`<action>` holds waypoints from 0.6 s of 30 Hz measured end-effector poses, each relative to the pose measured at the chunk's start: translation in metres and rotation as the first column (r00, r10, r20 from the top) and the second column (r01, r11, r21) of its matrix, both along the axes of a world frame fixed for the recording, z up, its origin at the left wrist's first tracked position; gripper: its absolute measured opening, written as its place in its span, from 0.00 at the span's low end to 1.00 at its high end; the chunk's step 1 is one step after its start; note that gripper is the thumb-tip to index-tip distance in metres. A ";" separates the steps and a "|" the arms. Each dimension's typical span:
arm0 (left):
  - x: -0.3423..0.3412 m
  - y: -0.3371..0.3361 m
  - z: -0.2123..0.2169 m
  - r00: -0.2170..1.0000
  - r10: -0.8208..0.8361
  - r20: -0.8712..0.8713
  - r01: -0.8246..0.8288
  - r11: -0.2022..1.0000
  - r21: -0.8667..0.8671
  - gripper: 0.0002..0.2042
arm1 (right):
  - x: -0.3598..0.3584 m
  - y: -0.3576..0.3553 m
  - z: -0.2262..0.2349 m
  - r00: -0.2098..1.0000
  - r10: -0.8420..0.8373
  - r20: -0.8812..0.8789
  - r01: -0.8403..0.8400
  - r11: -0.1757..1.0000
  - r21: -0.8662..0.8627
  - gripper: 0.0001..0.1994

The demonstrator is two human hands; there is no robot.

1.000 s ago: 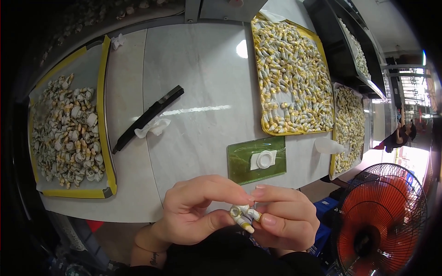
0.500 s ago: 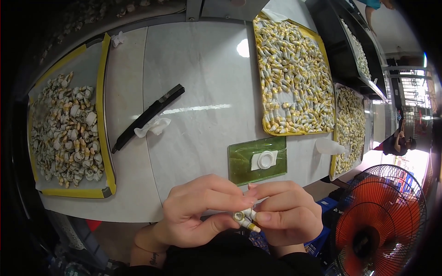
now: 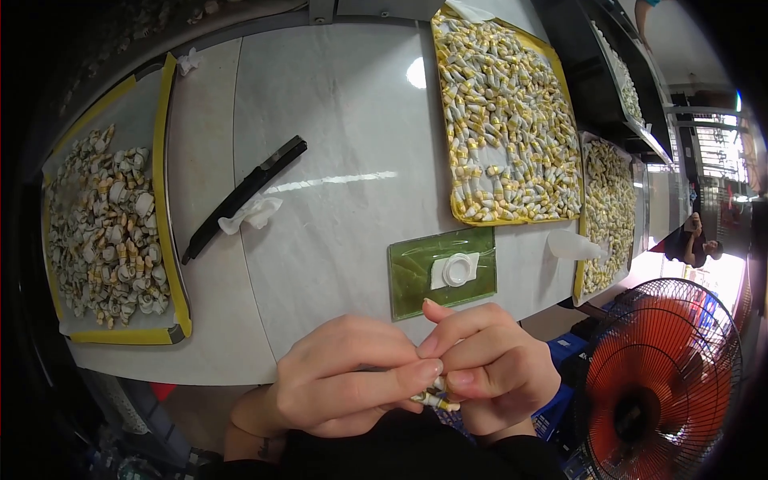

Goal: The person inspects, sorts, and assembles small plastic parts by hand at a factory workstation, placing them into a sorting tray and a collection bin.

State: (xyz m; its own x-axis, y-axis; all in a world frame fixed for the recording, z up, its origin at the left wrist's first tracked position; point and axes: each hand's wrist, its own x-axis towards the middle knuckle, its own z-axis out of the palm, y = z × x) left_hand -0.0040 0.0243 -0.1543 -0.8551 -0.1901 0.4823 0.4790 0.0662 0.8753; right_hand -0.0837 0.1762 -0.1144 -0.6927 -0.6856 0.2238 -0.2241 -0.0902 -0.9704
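Note:
Close to my body, in front of the table's near edge, both hands meet over a small white-and-yellow piece [image 3: 436, 398]. My left hand [image 3: 348, 376] pinches it from the left, thumb and fingers pressed together over its top. From the other side my right hand [image 3: 500, 368] grips it between thumb and curled fingers, with one fingertip sticking up. The fingers cover most of the piece; only its lower part with a yellow band and pale tip shows. Whether it is one piece or two held together I cannot tell.
A green mat [image 3: 408, 276] bears a small white round dish [image 3: 458, 270]. Yellow-edged trays of similar pieces stand at left [image 3: 178, 296] and back right [image 3: 460, 218]. A black bar [image 3: 240, 200], crumpled tissue [image 3: 254, 214] and white bottle [image 3: 564, 245] lie about. An orange fan [image 3: 660, 384] stands at right.
My left fingers have closed over the piece, hiding the round hollow end that showed before. The piece has tilted, and a right fingertip now points up. The whole view has shifted slightly.

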 end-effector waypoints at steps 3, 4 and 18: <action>0.000 -0.001 0.002 1.000 -0.008 0.004 0.008 1.000 -0.006 0.20 | -0.002 0.000 0.004 0.998 0.044 -0.050 -0.042 0.998 0.035 0.11; -0.001 -0.001 0.002 1.000 -0.008 0.006 0.008 1.000 -0.006 0.20 | -0.002 0.000 0.005 0.998 0.039 -0.042 -0.037 0.998 0.043 0.11; -0.002 -0.002 0.003 1.000 -0.027 -0.011 0.027 0.999 -0.027 0.20 | 0.003 0.000 0.007 0.999 -0.017 -0.049 0.021 0.996 0.092 0.10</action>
